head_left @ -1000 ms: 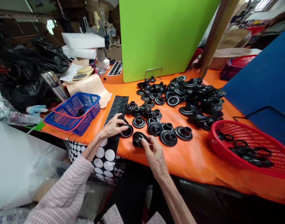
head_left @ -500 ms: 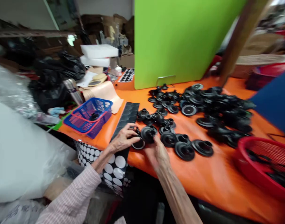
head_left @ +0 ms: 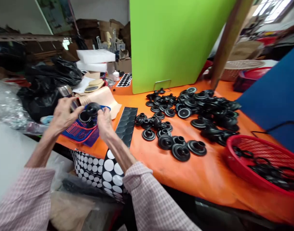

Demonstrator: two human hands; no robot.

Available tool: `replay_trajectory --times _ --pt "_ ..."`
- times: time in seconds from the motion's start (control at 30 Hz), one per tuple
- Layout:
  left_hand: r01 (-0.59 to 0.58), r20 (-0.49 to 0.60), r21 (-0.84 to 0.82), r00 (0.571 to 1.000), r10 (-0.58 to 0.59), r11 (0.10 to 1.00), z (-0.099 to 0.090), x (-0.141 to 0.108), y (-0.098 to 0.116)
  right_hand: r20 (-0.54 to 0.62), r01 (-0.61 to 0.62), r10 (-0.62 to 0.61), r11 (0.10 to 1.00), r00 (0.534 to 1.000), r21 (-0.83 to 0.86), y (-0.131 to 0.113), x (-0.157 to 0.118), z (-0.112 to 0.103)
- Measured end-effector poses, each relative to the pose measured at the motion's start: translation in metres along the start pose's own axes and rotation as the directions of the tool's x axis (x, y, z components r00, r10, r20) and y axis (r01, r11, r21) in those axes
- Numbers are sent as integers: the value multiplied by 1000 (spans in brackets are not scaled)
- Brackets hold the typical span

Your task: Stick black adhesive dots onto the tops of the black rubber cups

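Both hands are raised above the table edge: my left hand [head_left: 64,115] and my right hand [head_left: 105,123] are close together, fingers closed on either side of a black rubber cup [head_left: 92,109], which is clamped between them. A round dark piece [head_left: 84,116] sits against its underside; I cannot tell whether it is separate. The cup is held directly over a blue plastic basket [head_left: 81,132] with a red rim, which stands on the orange table cover [head_left: 204,173]. My checked sleeve [head_left: 147,192] lies along the right forearm. Just right of my hands is a long black patterned strip [head_left: 125,126], and beyond it are loose black rubber cups [head_left: 173,142] standing in rough rows, with a dense heap of them [head_left: 202,107] further back. A red basket [head_left: 262,160] at the right table edge contains black rubber rings [head_left: 264,170]. A green board [head_left: 173,41] stands upright at the back, beside a slanted wooden pole [head_left: 227,41] and a blue board [head_left: 274,93]. Left of the table are a dotted box [head_left: 89,168], a tan leather sheet [head_left: 101,98], a steel flask [head_left: 65,91], black plastic bags [head_left: 53,72] and white foam blocks [head_left: 96,56]. Cardboard boxes [head_left: 110,32] are piled behind.
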State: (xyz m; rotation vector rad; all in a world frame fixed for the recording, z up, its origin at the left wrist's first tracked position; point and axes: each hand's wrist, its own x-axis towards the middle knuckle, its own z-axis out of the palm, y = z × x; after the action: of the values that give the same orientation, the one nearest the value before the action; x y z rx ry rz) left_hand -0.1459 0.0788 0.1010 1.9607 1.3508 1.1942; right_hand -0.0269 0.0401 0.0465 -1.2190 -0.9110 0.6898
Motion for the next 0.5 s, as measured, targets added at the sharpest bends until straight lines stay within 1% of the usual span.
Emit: replay_trajectory --times 0.03,0.07,0.1,0.13,0.17,0.2,0.23,0.27,0.3,0.33,0.37,0.4,0.43,0.47,0.5 --pt "-19 -61 81 998 24 997 0 -6 -2 -6 10 -10 999 1000 -45 3 -9 -7" --pt "-18 -53 116 998 24 993 4 -19 -4 -14 26 -27 996 1000 -85 6 -22 -19" --pt "3 12 91 1000 -5 996 11 -36 -6 -13 53 -55 991 998 -123 10 -39 -36" --pt "59 131 19 989 -61 998 21 -56 -7 -23 90 -95 981 995 -170 16 -57 -58" --pt "136 274 -73 955 -111 988 34 -78 -8 -62 112 -130 967 990 -229 22 -76 -83" --pt "214 380 -143 914 -146 966 48 -100 -9 -114 108 -145 954 983 -280 30 -93 -111" --pt "276 480 -181 862 -160 944 62 -120 -10 -214 84 -169 930 962 -357 38 -108 -140" --pt "308 556 -192 817 -155 932 76 -137 -10 -339 31 -247 846 908 -532 48 -120 -168" --pt "311 572 -203 807 -145 929 88 -150 -11 -419 -53 -315 744 852 -667 57 -127 -195" --pt "295 568 -197 811 -137 935 97 -159 -13 -463 -145 -349 651 815 -745 67 -131 -219" --pt "263 533 -178 836 -132 948 104 -165 -15 -472 -198 -348 595 810 -779 77 -133 -238" --pt "221 469 -141 873 -131 965 107 -167 -19 -442 -192 -327 579 835 -792 86 -131 -252" --pt "175 386 -79 913 -132 981 107 -168 -23 -412 -173 -311 579 856 -797 93 -128 -260" --pt "135 287 9 949 -132 991 105 -168 -29 -377 -144 -291 592 879 -793 99 -125 -264" --pt "116 186 108 973 -135 987 101 -168 -36 -344 -114 -275 610 898 -784 103 -121 -263"
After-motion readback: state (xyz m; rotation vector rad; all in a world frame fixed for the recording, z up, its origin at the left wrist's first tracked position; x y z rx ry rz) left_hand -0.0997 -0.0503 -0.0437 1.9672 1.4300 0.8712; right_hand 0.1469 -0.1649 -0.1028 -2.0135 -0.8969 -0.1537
